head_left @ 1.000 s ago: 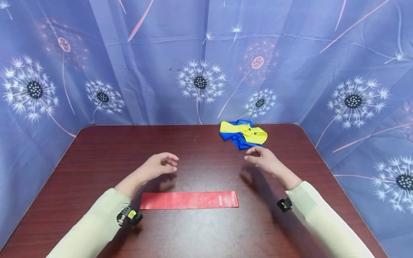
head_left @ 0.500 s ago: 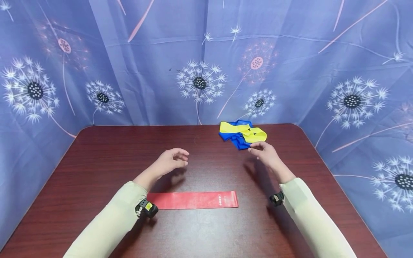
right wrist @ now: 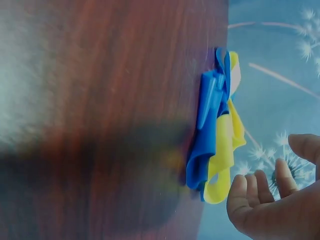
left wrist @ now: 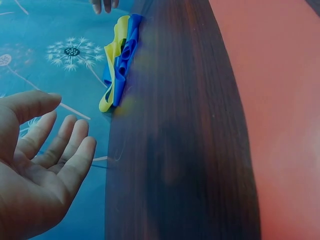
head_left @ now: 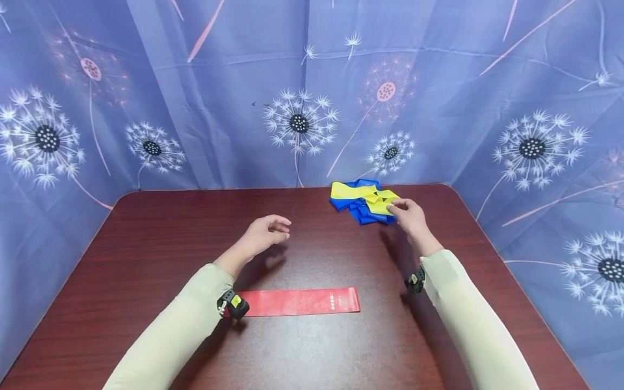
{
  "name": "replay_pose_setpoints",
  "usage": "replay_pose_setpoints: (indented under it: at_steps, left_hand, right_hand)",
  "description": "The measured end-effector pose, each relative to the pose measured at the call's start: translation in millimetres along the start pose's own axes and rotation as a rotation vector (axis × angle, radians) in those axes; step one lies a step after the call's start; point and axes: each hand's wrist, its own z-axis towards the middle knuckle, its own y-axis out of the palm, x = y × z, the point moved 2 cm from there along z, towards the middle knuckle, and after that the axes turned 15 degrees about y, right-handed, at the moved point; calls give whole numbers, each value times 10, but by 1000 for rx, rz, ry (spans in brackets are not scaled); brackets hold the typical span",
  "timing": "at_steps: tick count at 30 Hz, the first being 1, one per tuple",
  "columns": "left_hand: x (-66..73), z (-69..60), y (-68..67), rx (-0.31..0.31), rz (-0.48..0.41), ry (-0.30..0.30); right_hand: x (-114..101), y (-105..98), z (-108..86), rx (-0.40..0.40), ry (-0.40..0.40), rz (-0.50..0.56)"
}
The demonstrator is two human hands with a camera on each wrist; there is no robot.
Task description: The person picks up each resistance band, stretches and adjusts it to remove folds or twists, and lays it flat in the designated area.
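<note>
A red resistance band [head_left: 299, 303] lies flat across the table, white print near its right end. At the back right, a yellow resistance band [head_left: 352, 191] lies in loops on a crumpled blue one [head_left: 364, 213]. My right hand [head_left: 411, 218] hovers at the heap's right side, fingers loosely bent; the right wrist view shows its fingers apart from the yellow loop [right wrist: 220, 160]. Left of the heap, my left hand [head_left: 260, 235] hangs over the table with loosely curved fingers and holds nothing. Its forearm and wrist camera hide the red band's left end.
The dark wood table [head_left: 161, 233] has rounded back corners. A blue curtain [head_left: 229, 108] with dandelion print hangs behind it and along both sides. A black wrist camera [head_left: 234, 304] sits on the left sleeve, another camera [head_left: 415, 280] on the right.
My left hand has moved right and away from the body, and its sleeve covers more of the red band. My right hand has moved forward to the yellow and blue bands. The bands stay put.
</note>
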Motion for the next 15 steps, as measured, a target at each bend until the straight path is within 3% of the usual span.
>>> replay_pose_setpoints:
  at_steps: [15]
  left_hand:
    - [10,173,130,41,-44,-37]
  right_hand:
    - [14,-63,410,21,123,90]
